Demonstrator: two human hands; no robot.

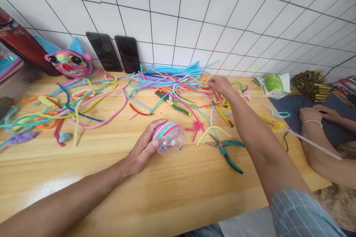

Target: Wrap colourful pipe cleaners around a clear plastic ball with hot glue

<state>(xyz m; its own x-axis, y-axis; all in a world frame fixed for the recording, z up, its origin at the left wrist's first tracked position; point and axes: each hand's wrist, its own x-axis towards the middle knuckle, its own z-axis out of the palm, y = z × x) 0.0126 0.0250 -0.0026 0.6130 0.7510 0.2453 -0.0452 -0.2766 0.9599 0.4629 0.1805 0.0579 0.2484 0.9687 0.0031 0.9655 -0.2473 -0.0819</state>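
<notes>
My left hand [146, 147] is wrapped round a clear plastic ball [171, 141] banded at its left with pink, white and teal pipe cleaners. It rests on the wooden table [155, 192]. Farther back and to the right, my right hand [219, 84] reaches down among loose pipe cleaners, its fingers bent together; whatever lies between the fingertips is too small to make out. A thick bundle of blue, purple and pink pipe cleaners [167, 77] lies just left of that hand. Teal-handled pliers [224, 149] lie open below it, right of the ball.
Two phones [104, 52] lean on the tiled wall beside a decorated face ball [71, 63]. Yellow-green pliers [178, 107] and a yellow cutter [224, 115] lie mid-table. Loose pipe cleaners [91, 109] cover the left. Another person's hands [313, 118] rest at the right, near gold bundles [310, 86].
</notes>
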